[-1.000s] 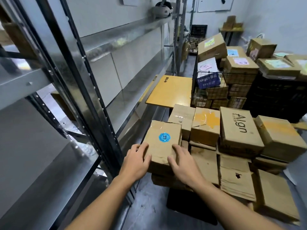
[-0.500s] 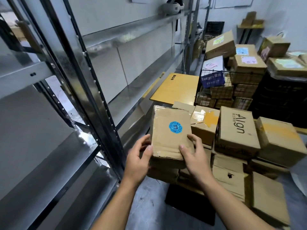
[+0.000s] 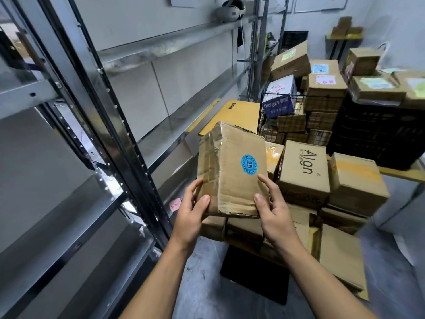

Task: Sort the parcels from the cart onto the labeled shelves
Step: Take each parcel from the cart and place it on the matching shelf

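Metal shelves (image 3: 165, 143) are looming left as left grip (image 3: 190, 215) and right grip (image 3: 273, 210) are clasping the dented parcel (image 3: 232, 171) by its lower corners; it's looking light, stiff.

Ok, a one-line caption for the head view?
Blue-stickered parcel gripped by left hand and right hand above stacked boxes, beside metal shelves.

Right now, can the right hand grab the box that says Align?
Probably not yet: the right hand grips the blue-sticker parcel. The Align box sits close beside it, nothing between, so once freed it likely could.
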Available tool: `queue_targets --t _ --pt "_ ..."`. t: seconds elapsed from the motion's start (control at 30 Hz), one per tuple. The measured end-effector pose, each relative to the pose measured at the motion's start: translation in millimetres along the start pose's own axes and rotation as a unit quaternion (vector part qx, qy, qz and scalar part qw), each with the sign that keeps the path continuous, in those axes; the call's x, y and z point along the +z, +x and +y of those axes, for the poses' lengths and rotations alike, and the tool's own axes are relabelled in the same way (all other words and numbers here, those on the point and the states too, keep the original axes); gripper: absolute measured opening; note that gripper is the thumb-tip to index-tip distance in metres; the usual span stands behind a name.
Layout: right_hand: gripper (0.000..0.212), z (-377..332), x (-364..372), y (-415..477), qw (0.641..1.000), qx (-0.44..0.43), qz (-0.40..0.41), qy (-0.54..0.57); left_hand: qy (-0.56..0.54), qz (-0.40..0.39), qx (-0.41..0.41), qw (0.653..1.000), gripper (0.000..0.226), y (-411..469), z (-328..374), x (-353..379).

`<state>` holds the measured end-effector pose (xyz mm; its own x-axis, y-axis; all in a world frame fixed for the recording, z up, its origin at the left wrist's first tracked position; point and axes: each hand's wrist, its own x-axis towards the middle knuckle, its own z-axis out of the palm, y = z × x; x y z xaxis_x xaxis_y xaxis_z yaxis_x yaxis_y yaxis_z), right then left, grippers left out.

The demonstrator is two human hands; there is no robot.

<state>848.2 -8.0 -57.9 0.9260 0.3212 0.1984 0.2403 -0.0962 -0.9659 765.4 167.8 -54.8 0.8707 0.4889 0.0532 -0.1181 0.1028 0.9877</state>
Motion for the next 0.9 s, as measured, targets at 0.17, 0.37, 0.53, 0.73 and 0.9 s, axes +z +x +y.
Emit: queue_targets --t 0.17,0.37,0.53,0.73,0.9 --pt "0.042 -16 -12 -2 0.989 0.025 -0.054 -0.135 0.1 0.03 0.068 0.992 0.045 -8 -3 14" --pt "0.074 -18 -3 -3 0.996 0.06 -0.06 -0.004 0.243 0.058 0.14 0.958 0.056 -8 -4 24" --pt "0.049 -11 -7 1 0.993 0.079 0.007 0.09 0.105 0.032 0.128 0.986 0.049 -3 6 30" --pt "0.047 -6 -17 10 0.955 0.17 0.033 0.241 0.189 0.05 0.109 0.975 0.05 12 2 20" --pt "0.041 -5 -25 13 0.929 0.207 -0.002 0.307 0.084 0.015 0.047 0.995 0.051 12 0 16"
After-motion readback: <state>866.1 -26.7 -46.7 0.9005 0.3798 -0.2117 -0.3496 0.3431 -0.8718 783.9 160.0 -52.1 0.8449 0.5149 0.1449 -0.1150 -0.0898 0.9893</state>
